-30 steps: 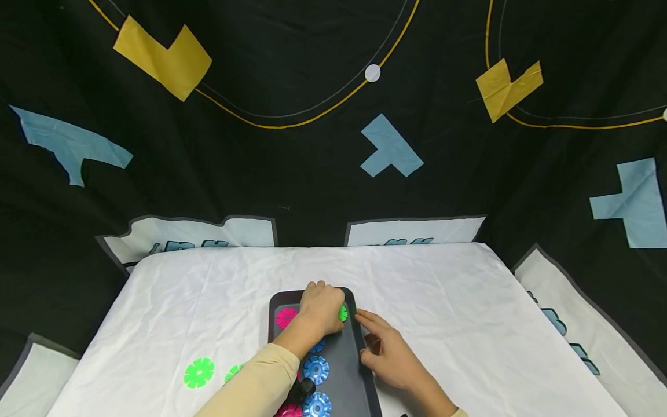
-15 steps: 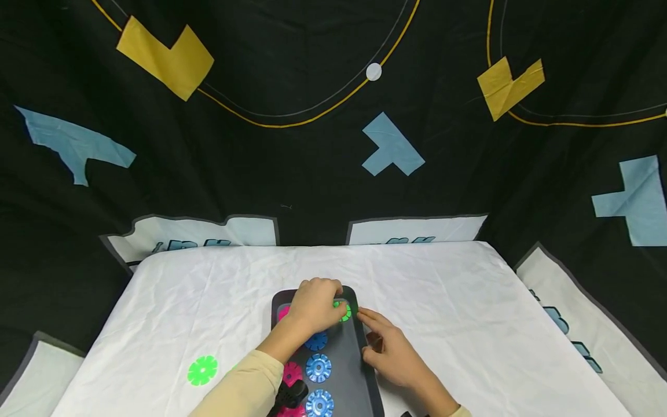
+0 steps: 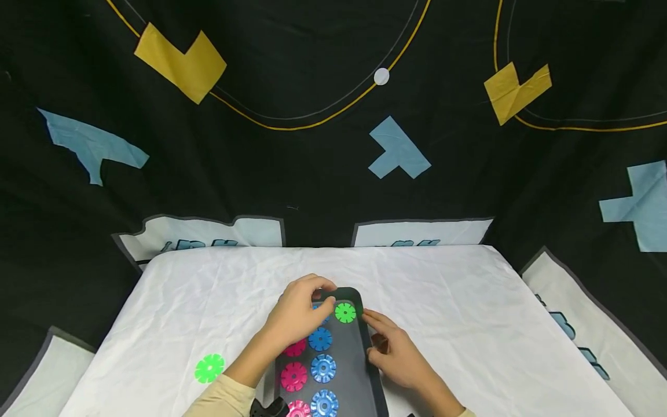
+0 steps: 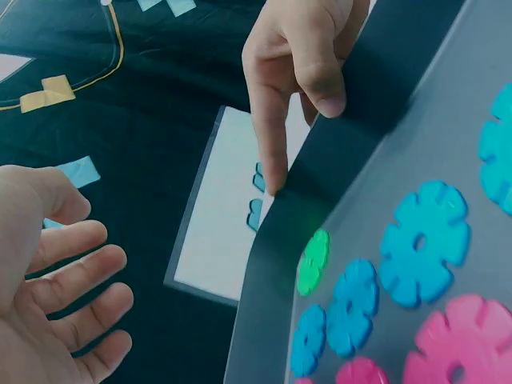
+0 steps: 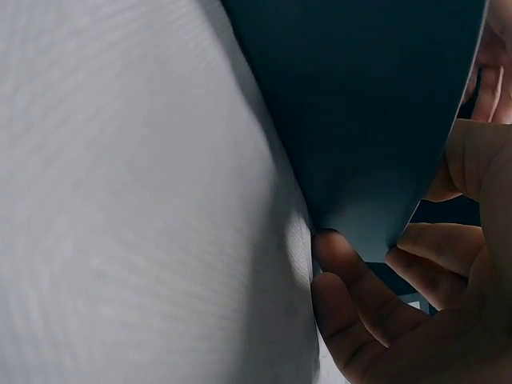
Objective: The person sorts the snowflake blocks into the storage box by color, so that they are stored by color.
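A dark grey tray lies on the white cloth, with notched plastic discs in it. One green disc sits in its far right corner. Blue discs form a row down the middle, and pink discs line the left side. My left hand hovers over the far left part, hiding some discs; in the left wrist view its fingers are relaxed and hold nothing. My right hand touches the right wall from outside, its fingertips low on the wall in the right wrist view.
Another green disc lies on the white cloth left of the tray. A dark wrist mount shows by my left sleeve. A black curtain hangs behind the table.
My left hand has moved left, away from the green disc in the far right corner, which now shows whole. My right hand stays at the tray's wall. The head view has shifted slightly.
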### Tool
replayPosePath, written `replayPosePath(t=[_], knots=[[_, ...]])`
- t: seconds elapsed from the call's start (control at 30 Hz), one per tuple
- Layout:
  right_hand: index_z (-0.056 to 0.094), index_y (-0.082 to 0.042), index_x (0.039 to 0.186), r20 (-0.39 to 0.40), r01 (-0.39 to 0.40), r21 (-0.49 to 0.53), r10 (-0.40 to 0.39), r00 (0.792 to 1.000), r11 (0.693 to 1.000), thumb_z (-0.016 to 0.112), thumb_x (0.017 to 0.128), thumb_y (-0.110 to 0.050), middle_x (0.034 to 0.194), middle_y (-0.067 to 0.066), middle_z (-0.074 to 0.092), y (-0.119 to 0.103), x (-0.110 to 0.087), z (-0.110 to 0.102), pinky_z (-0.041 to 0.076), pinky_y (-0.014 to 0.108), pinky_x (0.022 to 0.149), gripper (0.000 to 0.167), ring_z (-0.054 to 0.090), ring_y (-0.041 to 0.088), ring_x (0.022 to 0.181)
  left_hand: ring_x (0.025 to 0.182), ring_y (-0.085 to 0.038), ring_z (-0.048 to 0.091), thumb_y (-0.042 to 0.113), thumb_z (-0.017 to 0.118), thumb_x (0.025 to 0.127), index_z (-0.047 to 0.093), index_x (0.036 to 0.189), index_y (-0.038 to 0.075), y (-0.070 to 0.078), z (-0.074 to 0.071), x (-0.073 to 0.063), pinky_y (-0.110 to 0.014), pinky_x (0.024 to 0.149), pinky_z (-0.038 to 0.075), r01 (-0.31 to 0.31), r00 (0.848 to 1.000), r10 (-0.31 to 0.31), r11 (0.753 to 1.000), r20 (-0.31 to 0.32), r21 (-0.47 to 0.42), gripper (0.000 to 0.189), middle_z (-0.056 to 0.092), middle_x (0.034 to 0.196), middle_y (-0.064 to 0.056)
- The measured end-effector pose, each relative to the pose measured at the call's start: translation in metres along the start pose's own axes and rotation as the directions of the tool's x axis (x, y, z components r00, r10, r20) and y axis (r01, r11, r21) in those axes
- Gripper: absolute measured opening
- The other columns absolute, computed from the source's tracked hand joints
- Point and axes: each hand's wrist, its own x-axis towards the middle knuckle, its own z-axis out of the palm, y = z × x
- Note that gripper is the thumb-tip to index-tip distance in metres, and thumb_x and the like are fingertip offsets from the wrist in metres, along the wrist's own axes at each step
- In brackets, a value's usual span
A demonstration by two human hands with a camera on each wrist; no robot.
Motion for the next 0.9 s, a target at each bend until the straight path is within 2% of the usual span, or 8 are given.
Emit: replayPosePath(t=[0.17,0.37,0.63,0.7,0.83,0.9], knots=[[0.043,-0.001,0.145,0.005,-0.015,0.011,0.015,1.0,1.0,0.061,0.079,0.001,0.151,0.003,0.039,0.002,-0.004,0.002,0.053,0.028,0.075,0.068,0.064,0.016,0.094,0.096,-0.017,0.061,0.012,0.068,0.088,0.071,0.105,0.02,-0.008,-0.013,-0.021,-0.04,0.084,0.051,0.026,0.999,-0.029,0.998,-0.041,-0.052,0.019,0.065,0.104,0.011],[0.043,-0.001,0.145,-0.002,-0.009,0.016,0.009,1.0,1.0,0.061,0.08,0.002,0.152,0.003,0.038,0.001,-0.005,0.001,0.053,0.028,0.076,0.068,0.063,0.017,0.094,0.093,-0.015,0.06,0.013,0.072,0.087,0.07,0.106,0.022,-0.019,-0.032,-0.039,-0.033,0.081,0.051,0.043,0.997,-0.045,0.999,-0.065,-0.025,0.021,0.064,0.102,0.012],[0.044,0.0,0.144,-0.012,0.011,-0.01,-0.011,1.0,1.0,0.061,0.08,0.001,0.151,0.004,0.039,0.002,-0.002,0.0,0.053,0.027,0.075,0.067,0.063,0.018,0.093,0.084,-0.008,0.057,0.013,0.074,0.085,0.069,0.102,0.03,-0.043,-0.052,-0.07,-0.037,0.079,0.049,0.031,1.0,-0.031,0.999,-0.004,0.043,0.024,0.06,0.097,0.023],[0.044,0.001,0.144,-0.015,0.013,-0.029,-0.013,1.0,1.0,0.061,0.08,0.0,0.151,0.003,0.039,0.001,-0.001,0.0,0.053,0.027,0.075,0.066,0.063,0.016,0.093,0.083,-0.007,0.057,0.012,0.075,0.084,0.069,0.102,0.03,-0.05,-0.054,-0.078,-0.034,0.074,0.05,0.024,1.0,-0.025,0.998,0.008,0.058,0.026,0.06,0.097,0.024],[0.045,0.001,0.144,-0.017,0.021,-0.036,-0.022,1.0,0.999,0.061,0.08,0.0,0.151,0.003,0.039,0.001,-0.001,0.001,0.053,0.027,0.074,0.066,0.062,0.015,0.091,0.084,-0.007,0.058,0.01,0.078,0.08,0.07,0.103,0.025,-0.061,-0.059,-0.093,-0.034,0.074,0.051,0.019,0.998,-0.022,0.997,0.05,0.076,0.028,0.062,0.099,0.019],[0.044,0.001,0.144,-0.011,0.025,-0.031,-0.025,1.0,0.999,0.061,0.08,0.001,0.151,0.003,0.039,0.0,-0.001,0.001,0.053,0.027,0.074,0.066,0.062,0.015,0.091,0.086,-0.009,0.06,0.01,0.08,0.078,0.07,0.103,0.021,-0.066,-0.061,-0.101,-0.036,0.075,0.052,0.008,0.996,-0.017,0.995,0.091,0.098,0.03,0.063,0.101,0.017]])
